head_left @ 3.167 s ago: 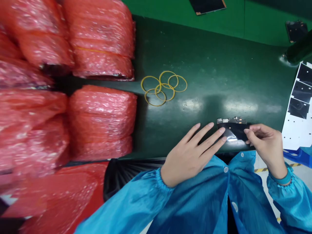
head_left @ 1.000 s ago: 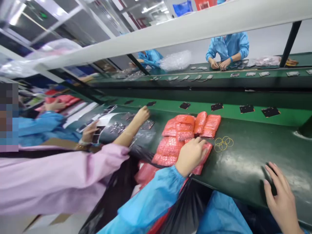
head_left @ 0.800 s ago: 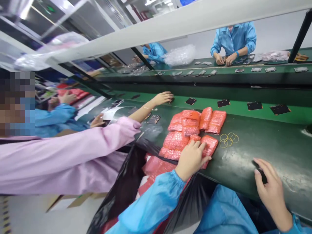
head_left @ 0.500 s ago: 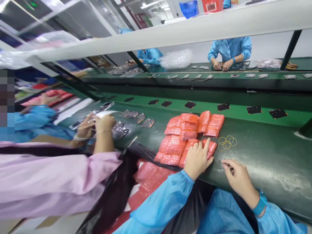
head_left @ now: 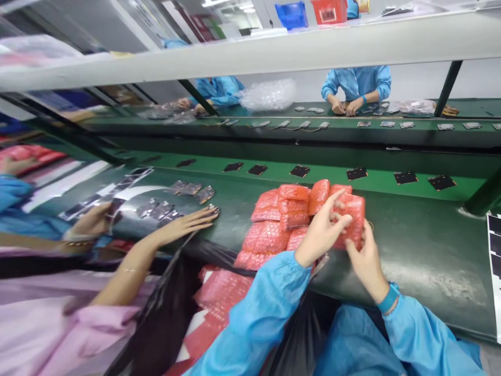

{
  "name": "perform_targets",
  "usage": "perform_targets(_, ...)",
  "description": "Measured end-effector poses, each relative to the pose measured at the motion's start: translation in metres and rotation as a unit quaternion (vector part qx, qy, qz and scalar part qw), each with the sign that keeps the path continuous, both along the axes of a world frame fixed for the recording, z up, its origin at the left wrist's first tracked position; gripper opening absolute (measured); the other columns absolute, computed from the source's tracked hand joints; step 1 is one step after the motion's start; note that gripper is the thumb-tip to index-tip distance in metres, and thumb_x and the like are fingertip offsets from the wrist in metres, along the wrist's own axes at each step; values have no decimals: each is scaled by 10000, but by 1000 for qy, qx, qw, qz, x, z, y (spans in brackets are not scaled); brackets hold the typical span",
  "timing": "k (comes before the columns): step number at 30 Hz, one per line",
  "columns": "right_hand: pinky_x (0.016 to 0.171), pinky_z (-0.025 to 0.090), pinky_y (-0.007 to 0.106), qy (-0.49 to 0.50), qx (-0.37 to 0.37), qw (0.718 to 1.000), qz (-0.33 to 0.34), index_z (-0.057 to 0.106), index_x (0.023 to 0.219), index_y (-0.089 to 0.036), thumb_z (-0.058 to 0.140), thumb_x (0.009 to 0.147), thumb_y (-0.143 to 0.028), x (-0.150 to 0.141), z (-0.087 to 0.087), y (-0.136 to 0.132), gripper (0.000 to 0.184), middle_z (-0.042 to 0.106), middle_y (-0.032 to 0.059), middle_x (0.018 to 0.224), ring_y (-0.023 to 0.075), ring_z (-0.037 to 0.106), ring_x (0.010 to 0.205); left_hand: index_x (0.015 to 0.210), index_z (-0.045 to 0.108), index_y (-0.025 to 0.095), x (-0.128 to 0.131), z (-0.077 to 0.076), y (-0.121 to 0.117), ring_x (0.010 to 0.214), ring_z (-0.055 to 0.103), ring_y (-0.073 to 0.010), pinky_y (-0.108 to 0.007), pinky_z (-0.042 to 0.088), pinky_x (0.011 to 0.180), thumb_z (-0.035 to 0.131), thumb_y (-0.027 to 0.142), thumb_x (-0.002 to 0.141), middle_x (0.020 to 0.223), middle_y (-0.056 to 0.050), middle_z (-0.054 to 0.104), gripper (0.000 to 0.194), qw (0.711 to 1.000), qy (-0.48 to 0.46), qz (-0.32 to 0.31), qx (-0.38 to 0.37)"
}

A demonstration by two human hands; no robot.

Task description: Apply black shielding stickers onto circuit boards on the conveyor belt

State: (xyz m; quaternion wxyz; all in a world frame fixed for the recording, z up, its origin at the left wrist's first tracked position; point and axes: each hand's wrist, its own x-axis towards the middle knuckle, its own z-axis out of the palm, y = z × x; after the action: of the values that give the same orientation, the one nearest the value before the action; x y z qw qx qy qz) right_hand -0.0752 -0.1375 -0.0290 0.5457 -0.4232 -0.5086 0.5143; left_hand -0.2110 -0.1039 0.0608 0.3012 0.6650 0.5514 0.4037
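Observation:
A red bubble-wrap packet is held up off the bench at the right end of a pile of similar red bubble-wrap packets. My right hand grips its lower right edge, thumb in front and fingers along the side. At its left side is my left hand, thumb and fingers apart; whether they touch the packet is hard to see. A sliver of a yellow rubber band shows beside the packet, and the packet and right hand hide the spot around it.
Black flat parts lie spaced along the green strip behind the pile. To my left, a co-worker's hand reaches beside dark circuit boards. A black bag and red bubble-wrap sheets sit below the bench edge.
A packet has been lifted from the pile's right end into my right hand. My left hand has risen from pointing at the pile. The co-worker's hands have spread apart. The view has shifted right.

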Motion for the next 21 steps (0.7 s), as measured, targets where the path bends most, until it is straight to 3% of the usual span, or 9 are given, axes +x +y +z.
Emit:
perform_targets(2, 1126, 544, 441, 76, -27, 996, -23, 476, 1532, -197, 642, 938, -309, 15, -3, 15, 626, 672, 131, 1467, 260, 691, 1287, 1490, 521, 237, 13, -11, 4, 901, 724, -160, -307, 613, 794, 572, 273, 985, 1352, -115, 610, 508, 998, -40, -15, 44)
perform_targets(5, 1128, 542, 453, 118, -35, 992, -28, 556, 1445, -194, 692, 908, -353, 46, -6, 29, 577, 705, 122, 1420, 268, 696, 1277, 1237, 701, 239, 30, -27, 5, 1066, 689, -209, -341, 590, 908, 621, 222, 979, 1232, -84, 654, 271, 992, 54, -28, 113)
perform_targets(9, 1156, 520, 476, 98, -30, 993, -56, 589, 1409, -212, 680, 903, -370, 73, -9, 32, 538, 719, 106, 1402, 269, 691, 1288, 1086, 736, 227, 54, -40, 8, 1043, 649, -240, -396, 562, 957, 687, 238, 978, 1067, -66, 677, 119, 968, 187, -32, 167)
perform_targets(13, 1133, 538, 466, 90, -30, 992, -81, 576, 1419, -215, 667, 894, -366, 85, -10, 31, 554, 721, 104, 1397, 264, 692, 1282, 1020, 723, 228, 75, -44, 13, 991, 630, -239, -392, 561, 908, 676, 252, 991, 1041, -64, 696, 60, 951, 246, -52, 181)
perform_targets(17, 1051, 588, 462, 126, -61, 987, -75, 582, 1405, -235, 663, 850, -346, 98, -9, 32, 572, 764, 81, 1314, 270, 742, 1168, 1033, 707, 232, 84, -46, 14, 1106, 649, -246, -428, 561, 1006, 693, 236, 967, 1155, -78, 680, 67, 969, 167, -48, 175)
perform_targets(19, 1009, 604, 451, 155, -84, 982, -68, 602, 1374, -236, 663, 806, -321, 105, -9, 33, 577, 774, 71, 1284, 273, 754, 1119, 1186, 679, 244, 85, -47, 15, 1210, 635, -259, -433, 570, 1031, 738, 232, 918, 1296, -94, 637, 276, 985, 87, -33, 146)
perform_targets(21, 966, 617, 435, 176, -105, 976, -72, 633, 1334, -231, 658, 775, -313, 110, -9, 33, 565, 769, 68, 1288, 279, 752, 1106, 1363, 595, 259, 86, -48, 16, 1209, 645, -249, -388, 611, 949, 752, 236, 886, 1362, -103, 608, 502, 995, -1, -27, 93)
